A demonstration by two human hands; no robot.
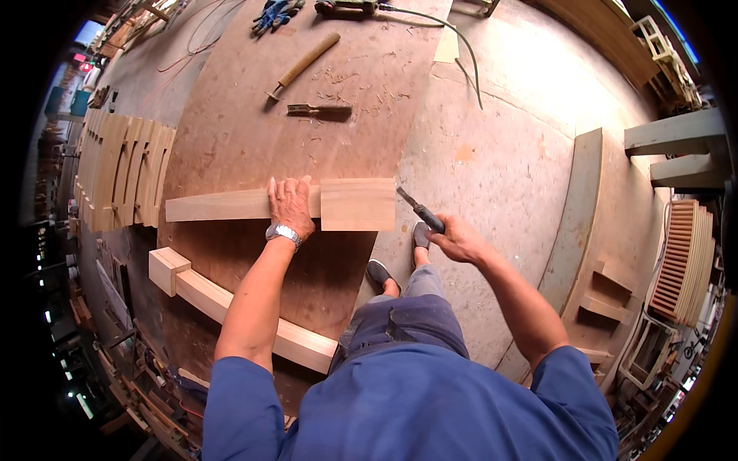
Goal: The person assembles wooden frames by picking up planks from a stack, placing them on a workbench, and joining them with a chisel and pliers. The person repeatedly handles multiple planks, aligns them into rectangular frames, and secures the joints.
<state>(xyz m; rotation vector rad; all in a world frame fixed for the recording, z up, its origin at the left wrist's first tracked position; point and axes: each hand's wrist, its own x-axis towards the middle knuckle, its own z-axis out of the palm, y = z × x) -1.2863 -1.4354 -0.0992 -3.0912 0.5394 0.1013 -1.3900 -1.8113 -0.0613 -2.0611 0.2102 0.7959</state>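
A pale tapered wooden leg (357, 204) with a thicker square block at its right end lies across the plywood-topped bench (254, 146). My left hand (290, 206), a metal watch at its wrist, grips the leg beside the block, fingers over the far edge. My right hand (459, 240) is closed around the dark handle of a chisel (419, 209). Its narrow metal blade points at the block's right end face; whether the tip touches the wood, I cannot tell. A second, curved wooden leg (223, 300) with a block end lies nearer to me, partly behind my left forearm.
Farther up the bench are a wooden-handled hammer (309, 60), a short flat tool (320, 111), wood shavings, blue gloves (273, 15) and a corded power tool (346, 8). Slatted wooden parts (123, 173) stand at the left. Another bench (588, 238) runs along the right.
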